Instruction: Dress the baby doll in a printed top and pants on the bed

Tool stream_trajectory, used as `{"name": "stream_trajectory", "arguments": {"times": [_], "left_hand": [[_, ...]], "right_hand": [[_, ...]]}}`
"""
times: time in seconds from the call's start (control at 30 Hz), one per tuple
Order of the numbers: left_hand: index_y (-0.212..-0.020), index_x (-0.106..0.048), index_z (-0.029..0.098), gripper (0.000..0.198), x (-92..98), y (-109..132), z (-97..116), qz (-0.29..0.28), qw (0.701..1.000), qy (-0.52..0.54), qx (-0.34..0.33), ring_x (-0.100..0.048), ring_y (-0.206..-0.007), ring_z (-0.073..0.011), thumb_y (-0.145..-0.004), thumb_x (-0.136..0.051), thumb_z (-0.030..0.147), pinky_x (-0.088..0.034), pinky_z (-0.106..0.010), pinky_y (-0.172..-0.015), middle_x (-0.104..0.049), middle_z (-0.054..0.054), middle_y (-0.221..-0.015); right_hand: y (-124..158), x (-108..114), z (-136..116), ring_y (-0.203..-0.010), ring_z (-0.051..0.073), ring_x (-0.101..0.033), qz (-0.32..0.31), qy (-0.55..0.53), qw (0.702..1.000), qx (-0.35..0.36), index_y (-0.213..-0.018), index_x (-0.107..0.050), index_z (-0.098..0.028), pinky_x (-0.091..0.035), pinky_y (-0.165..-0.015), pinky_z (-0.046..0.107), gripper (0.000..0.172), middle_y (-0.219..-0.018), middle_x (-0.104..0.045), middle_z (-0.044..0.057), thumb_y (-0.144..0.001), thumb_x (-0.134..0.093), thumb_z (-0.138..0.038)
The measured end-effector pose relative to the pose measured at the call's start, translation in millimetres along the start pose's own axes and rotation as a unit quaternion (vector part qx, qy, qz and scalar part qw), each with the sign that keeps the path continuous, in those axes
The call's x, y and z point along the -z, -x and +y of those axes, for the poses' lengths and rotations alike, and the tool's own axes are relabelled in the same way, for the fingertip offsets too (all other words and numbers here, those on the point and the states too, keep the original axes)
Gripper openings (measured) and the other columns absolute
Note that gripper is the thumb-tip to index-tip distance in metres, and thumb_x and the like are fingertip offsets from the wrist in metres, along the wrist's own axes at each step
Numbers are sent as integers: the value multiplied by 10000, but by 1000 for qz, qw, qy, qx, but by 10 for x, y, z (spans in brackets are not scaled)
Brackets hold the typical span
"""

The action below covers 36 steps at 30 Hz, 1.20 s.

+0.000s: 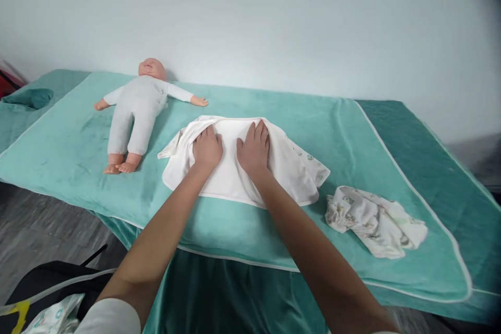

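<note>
A white baby shirt (pixel 230 182) with small printed motifs on its sleeves lies spread on the green bed cover, its front parted so the plain inside shows. Both hands rest flat on it. My left hand (pixel 208 147) lies on the left part, fingertips at the edge of the turned fabric. Across from it, my right hand (pixel 254 147) presses on the right part, fingers stretched, partly against the opened front panel. Neither hand grips the cloth. A baby doll (pixel 136 107) in a white bodysuit lies on its back to the left, arms spread.
A crumpled printed baby garment (pixel 376 222) lies to the right. The green cover (pixel 313 109) has white piping and drapes over the front edge. A pale wall (pixel 250 21) stands behind the bed. At lower left are a black seat (pixel 47 276) and a plastic package (pixel 57 315).
</note>
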<state>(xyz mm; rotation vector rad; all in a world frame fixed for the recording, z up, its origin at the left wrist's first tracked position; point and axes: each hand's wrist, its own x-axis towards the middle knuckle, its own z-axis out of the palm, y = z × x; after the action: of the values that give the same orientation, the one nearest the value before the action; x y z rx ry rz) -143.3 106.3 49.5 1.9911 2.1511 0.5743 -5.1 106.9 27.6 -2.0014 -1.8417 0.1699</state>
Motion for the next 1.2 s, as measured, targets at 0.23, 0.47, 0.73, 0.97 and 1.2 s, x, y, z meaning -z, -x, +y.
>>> {"name": "stream_trajectory", "arguments": {"times": [0.23, 0.47, 0.73, 0.97, 1.2], "left_hand": [[-1618, -360, 76, 619, -182, -483, 170, -7, 1000, 6, 4, -423, -1539, -356, -1063, -333, 349, -380, -554, -1240, -434, -188, -1672], [-1613, -354, 17, 639, -461, -803, 182, 1, 999, -33, -29, -418, -1543, -348, -1079, -307, 365, -345, -490, -1275, -439, -216, -1662], [-1593, -387, 12, 653, -469, -943, 202, -54, 996, -68, -11, -511, -1485, -326, -1089, -280, 414, -426, -412, -1232, -525, -210, -1598], [-1597, -390, 41, 638, -457, -881, 212, -53, 996, -76, -6, -537, -1463, -326, -1089, -277, 410, -456, -420, -1206, -539, -205, -1587], [-1613, -354, 4, 660, -462, -731, 156, -37, 994, -90, -50, -428, -1547, -307, -1088, -260, 392, -327, -411, -1297, -451, -191, -1661]], "right_hand": [[-440, 93, 281, -1604, 381, -233, 20, 38, 998, 43, -1671, -230, -15, -354, -1228, 572, 693, -1763, -189, 207, -1034, -322, -270], [-803, -100, 555, -1586, 373, -285, 21, 39, 998, 51, -1645, -275, 25, -270, -1296, 518, 683, -1749, -253, 191, -1040, -311, -291], [-1010, -262, 656, -1548, 377, -360, -19, 29, 998, 55, -1591, -385, 49, -274, -1295, 529, 666, -1690, -371, 231, -1047, -333, -331], [-966, -248, 611, -1530, 369, -381, -15, 47, 997, 65, -1570, -408, 72, -275, -1288, 516, 637, -1665, -400, 257, -1058, -314, -294], [-836, -212, 569, -1566, 346, -336, -7, 56, 991, 118, -1504, -525, 5, -307, -1268, 515, 565, -1664, -428, 213, -1064, -303, -271]]}}
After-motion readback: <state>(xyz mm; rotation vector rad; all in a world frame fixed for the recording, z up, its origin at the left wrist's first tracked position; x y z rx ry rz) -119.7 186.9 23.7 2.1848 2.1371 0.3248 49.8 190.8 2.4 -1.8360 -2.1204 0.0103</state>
